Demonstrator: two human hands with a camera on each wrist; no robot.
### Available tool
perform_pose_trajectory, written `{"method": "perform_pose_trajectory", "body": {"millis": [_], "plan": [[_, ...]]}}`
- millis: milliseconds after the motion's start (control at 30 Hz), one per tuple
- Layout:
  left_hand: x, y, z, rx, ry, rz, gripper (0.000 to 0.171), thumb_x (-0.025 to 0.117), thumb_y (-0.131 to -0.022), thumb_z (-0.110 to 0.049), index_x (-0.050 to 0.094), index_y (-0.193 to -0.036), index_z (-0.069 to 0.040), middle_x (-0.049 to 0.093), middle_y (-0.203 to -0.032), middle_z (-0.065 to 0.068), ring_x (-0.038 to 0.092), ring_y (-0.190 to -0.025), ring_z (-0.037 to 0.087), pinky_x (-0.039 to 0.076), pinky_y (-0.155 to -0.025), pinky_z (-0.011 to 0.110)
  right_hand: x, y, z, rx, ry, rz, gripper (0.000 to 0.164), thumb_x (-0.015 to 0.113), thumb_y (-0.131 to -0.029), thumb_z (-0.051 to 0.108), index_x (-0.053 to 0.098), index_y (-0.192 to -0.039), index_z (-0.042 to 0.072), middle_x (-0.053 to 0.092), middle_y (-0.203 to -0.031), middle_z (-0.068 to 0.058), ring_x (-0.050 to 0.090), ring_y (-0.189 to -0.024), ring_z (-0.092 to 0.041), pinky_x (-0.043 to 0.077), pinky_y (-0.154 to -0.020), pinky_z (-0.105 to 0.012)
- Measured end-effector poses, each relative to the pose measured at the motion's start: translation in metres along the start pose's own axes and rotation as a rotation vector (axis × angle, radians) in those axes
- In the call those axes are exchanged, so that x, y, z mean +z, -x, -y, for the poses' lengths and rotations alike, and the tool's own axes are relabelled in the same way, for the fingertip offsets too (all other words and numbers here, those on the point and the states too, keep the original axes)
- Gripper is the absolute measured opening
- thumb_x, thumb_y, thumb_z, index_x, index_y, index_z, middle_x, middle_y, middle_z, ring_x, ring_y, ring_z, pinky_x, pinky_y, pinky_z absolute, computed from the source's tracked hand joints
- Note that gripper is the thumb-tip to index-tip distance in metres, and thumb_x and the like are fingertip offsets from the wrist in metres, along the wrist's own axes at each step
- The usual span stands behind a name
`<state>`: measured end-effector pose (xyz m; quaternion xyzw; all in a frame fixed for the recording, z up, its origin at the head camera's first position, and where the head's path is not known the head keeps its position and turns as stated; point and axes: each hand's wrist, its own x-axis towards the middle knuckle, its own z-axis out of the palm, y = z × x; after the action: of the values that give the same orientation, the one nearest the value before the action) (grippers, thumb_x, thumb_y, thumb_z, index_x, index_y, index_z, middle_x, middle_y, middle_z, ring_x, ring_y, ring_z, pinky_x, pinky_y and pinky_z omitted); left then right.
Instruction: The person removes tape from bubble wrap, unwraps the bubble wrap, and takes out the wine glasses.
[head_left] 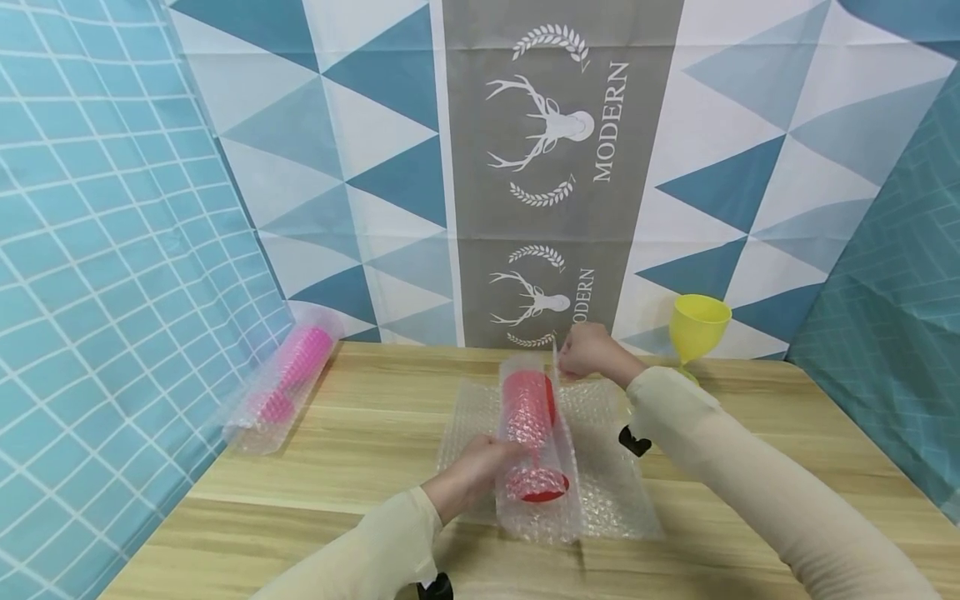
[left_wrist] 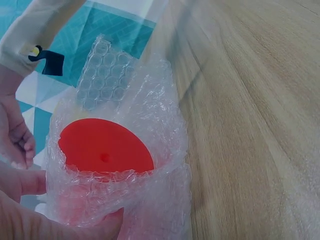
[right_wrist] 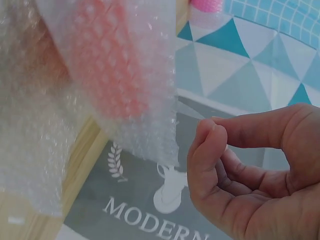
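Observation:
A red goblet (head_left: 528, 417) lies in bubble wrap (head_left: 609, 467), its stem end toward me. The wrap is folded over its left side and top, and part of the red shows at the right. My left hand (head_left: 478, 473) grips the wrapped goblet near its stem. In the left wrist view, the thumb presses the wrap below the round red base (left_wrist: 106, 146). My right hand (head_left: 588, 350) is by the far right end of the wrap. Seen from the right wrist, its fingers (right_wrist: 207, 142) are curled with thumb and fingertip together, a small gap from the wrap's edge.
At the table's far left lies a pink goblet (head_left: 296, 375) rolled in bubble wrap. A yellow goblet (head_left: 697, 327) stands upright at the back right, behind the right forearm. A patterned cloth backdrop (head_left: 397, 275) rises along the wooden table's (head_left: 360, 433) back edge.

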<state>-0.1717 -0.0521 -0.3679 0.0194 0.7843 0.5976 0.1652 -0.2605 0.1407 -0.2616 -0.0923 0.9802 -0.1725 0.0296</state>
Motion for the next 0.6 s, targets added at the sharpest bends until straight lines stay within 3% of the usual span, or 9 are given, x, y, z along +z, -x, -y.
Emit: {"method": "perform_pose_trajectory", "body": {"millis": [100, 300, 600], "plan": [[-0.002, 0.0, 0.001, 0.0, 0.003, -0.002, 0.035, 0.065, -0.086, -0.026, 0.065, -0.105, 0.003, 0.065, -0.116, 0.017, 0.06, -0.106, 0.027, 0.049, -0.097, 0.051, -0.004, 0.003, -0.009, 0.007, -0.015, 0.003, 0.029, 0.057, -0.071, 0.006, 0.055, -0.044, 0.016, 0.055, -0.046, 0.01, 0.054, -0.055, -0.009, 0.049, -0.07, -0.026], [-0.001, -0.001, 0.0, 0.003, -0.014, -0.006, 0.034, 0.066, -0.086, -0.028, 0.067, -0.103, 0.002, 0.066, -0.113, 0.015, 0.061, -0.104, 0.025, 0.049, -0.096, 0.05, -0.009, 0.01, -0.029, 0.05, -0.127, -0.001, 0.017, 0.064, -0.079, 0.011, 0.071, -0.063, 0.006, 0.062, -0.052, 0.007, 0.056, -0.054, -0.006, 0.044, -0.059, -0.018], [0.001, -0.003, 0.001, 0.02, 0.015, -0.004, 0.033, 0.067, -0.086, -0.028, 0.067, -0.101, 0.001, 0.068, -0.104, 0.013, 0.062, -0.095, 0.02, 0.052, -0.092, 0.044, -0.006, 0.012, -0.056, 0.084, -0.346, 0.032, 0.015, 0.063, -0.082, 0.006, 0.07, -0.083, -0.008, 0.061, -0.057, 0.007, 0.055, -0.054, -0.002, 0.052, -0.057, -0.016]]}}
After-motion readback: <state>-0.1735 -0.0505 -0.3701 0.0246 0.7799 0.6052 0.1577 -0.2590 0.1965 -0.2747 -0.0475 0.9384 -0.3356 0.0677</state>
